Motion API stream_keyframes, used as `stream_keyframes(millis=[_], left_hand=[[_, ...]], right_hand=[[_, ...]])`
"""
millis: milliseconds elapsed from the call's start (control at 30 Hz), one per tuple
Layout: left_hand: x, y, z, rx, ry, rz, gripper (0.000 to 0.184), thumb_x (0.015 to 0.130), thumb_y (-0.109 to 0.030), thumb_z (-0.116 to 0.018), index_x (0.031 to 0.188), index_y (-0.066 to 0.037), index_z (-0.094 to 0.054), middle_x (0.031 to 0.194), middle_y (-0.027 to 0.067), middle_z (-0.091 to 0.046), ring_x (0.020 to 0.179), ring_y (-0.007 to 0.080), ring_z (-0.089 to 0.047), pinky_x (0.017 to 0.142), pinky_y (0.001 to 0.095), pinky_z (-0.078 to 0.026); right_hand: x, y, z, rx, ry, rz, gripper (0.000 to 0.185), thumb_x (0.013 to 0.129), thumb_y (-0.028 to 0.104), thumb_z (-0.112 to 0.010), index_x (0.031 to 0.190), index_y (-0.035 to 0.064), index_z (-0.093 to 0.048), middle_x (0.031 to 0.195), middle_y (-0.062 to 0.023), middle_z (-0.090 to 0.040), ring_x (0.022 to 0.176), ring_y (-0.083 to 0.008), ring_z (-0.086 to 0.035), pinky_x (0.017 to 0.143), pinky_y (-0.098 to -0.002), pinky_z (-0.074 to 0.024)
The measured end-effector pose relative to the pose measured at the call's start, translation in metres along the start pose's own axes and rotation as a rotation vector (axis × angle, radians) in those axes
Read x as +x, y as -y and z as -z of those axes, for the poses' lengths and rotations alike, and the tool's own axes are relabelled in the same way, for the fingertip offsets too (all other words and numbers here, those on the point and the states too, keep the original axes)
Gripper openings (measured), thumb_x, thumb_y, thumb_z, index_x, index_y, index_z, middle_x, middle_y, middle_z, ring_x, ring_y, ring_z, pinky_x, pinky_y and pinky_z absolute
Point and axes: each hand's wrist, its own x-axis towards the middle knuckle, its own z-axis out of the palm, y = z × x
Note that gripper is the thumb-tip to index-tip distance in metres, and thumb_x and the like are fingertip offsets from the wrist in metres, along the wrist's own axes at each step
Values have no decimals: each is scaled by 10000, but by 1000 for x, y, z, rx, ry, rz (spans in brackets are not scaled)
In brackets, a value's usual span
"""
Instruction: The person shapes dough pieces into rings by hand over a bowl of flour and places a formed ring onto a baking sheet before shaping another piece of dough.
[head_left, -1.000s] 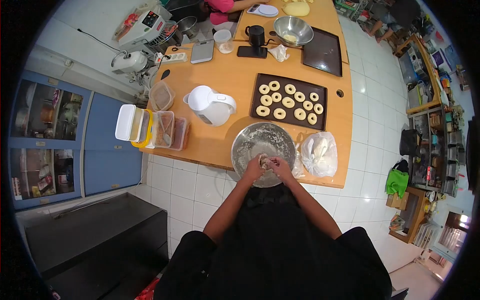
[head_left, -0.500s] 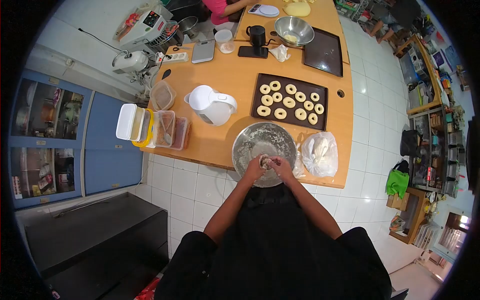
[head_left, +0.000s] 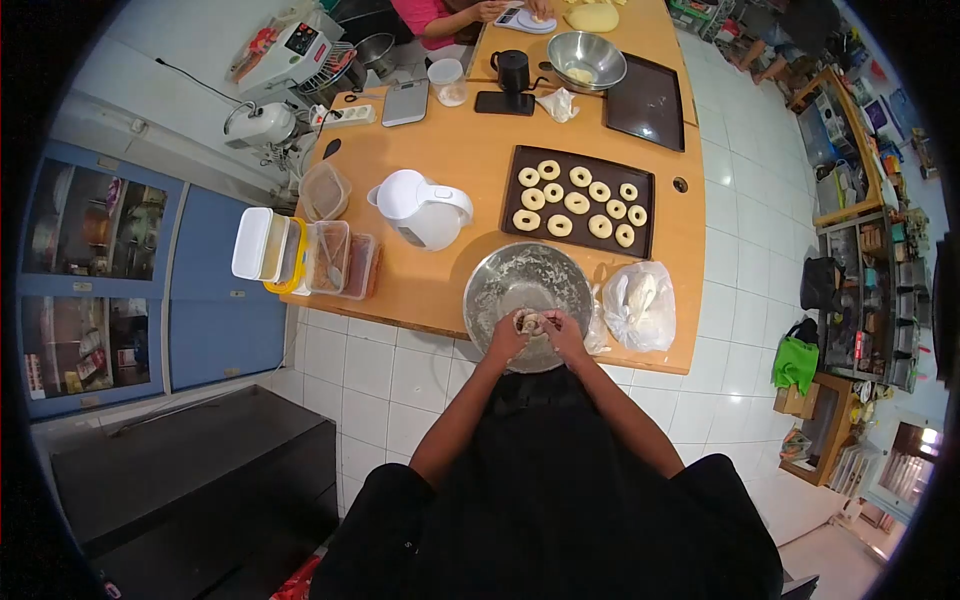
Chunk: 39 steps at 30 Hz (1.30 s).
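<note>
A large steel bowl (head_left: 488, 290), its inside smeared with pale floury residue, stands at the table's front edge. Over its near part, my left hand (head_left: 508, 335) and my right hand (head_left: 563, 336) meet with curled fingers around a small lump of dough (head_left: 530, 323). Both hands look coated with sticky dough. To the right of the bowl lies a clear plastic bag (head_left: 640, 308) with pale dough inside. Behind the bowl, a dark baking tray (head_left: 640, 172) carries several dough rings (head_left: 577, 203).
A white electric kettle (head_left: 420, 210) and plastic tubs (head_left: 328, 255) stand left on the wooden table (head_left: 430, 290). Farther back are a scale (head_left: 405, 103), a black kettle (head_left: 512, 70), a steel bowl (head_left: 612, 68) and another tray (head_left: 645, 105). A co-worker's hands (head_left: 488, 12) are near a second scale.
My fingers have shifted slightly around the dough, and more of the lump shows between them. The co-worker's hands have come over the far scale.
</note>
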Motion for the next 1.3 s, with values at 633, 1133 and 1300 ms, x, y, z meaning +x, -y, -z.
stream_keyframes(millis=[633, 1133, 1300], left_hand=[[1, -6, 1, -351, 98, 66, 357, 830, -44, -625, 1162, 26, -517, 1033, 103, -624, 927, 153, -604, 813, 279, -484], [3, -6, 5, -379, 86, 75, 307, 862, -52, -535, 1159, 25, -533, 1026, 77, -621, 888, 137, -597, 720, 281, -499], [1, -17, 8, -485, 61, 243, 317, 887, -129, -567, 1162, 23, -531, 1030, 79, -623, 892, 141, -600, 721, 280, -501]], right_hand=[[2, -1, 3, 166, 14, -123, 249, 880, 185, -616, 1079, 48, -558, 934, -7, -632, 821, -77, -574, 674, -215, -439], [0, 9, 5, 22, 71, -125, 347, 869, 145, -623, 1174, 18, -518, 1034, -48, -626, 905, -114, -581, 761, -256, -461], [7, -6, 3, 106, 127, 24, 327, 890, 129, -588, 1177, -13, -520, 1049, -75, -620, 932, -128, -580, 833, -265, -454]])
